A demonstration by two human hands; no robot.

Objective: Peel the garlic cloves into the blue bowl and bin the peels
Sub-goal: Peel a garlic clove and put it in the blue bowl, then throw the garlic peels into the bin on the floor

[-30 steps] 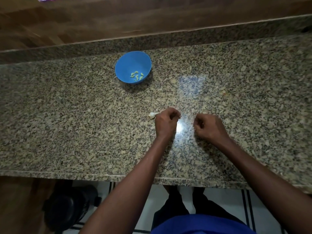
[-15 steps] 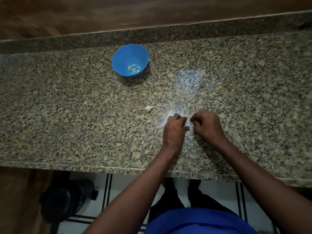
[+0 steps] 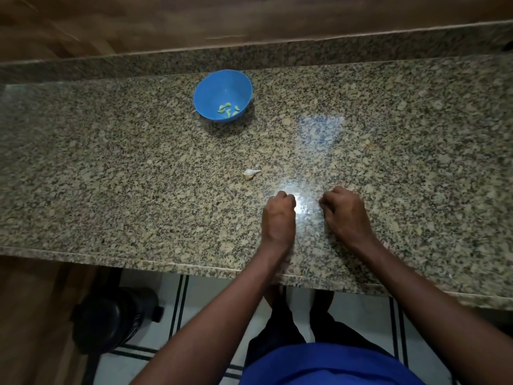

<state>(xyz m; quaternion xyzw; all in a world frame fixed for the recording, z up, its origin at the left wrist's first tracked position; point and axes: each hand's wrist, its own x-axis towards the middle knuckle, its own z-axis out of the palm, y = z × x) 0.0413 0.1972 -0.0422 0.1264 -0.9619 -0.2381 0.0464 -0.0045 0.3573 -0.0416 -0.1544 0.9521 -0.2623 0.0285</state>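
Both hands rest on the speckled granite surface [image 3: 111, 168] near its front edge, knuckles up and fingers curled under. The left hand [image 3: 279, 215] is bunched into a loose fist; its grip is narrow, and whether anything sits inside it cannot be told, since the fingertips are tucked out of sight. The right hand [image 3: 344, 211] lies just beside it, apart from it by a bright patch of reflected light on the stone; its fingers are likewise curled down against the surface, and whether they pinch peel or a clove cannot be told from this view. One unpeeled garlic clove [image 3: 251, 173], pale with a pointed tip, lies alone on the surface just beyond the left hand, touching neither hand. Farther back, well apart from the hands and near the raised granite strip at the rear, stands the blue bowl [image 3: 222, 84], upright, with a few peeled yellowish cloves [image 3: 228, 110] gathered at the near side of its bottom. Behind the strip runs a brown wood-grain panel [image 3: 166, 20]. Below the front edge of the surface, a dark round bin [image 3: 111, 320] stands on the pale tiled floor [image 3: 211, 295] to the person's left, next to the person's dark trousers and blue top [image 3: 327, 365].
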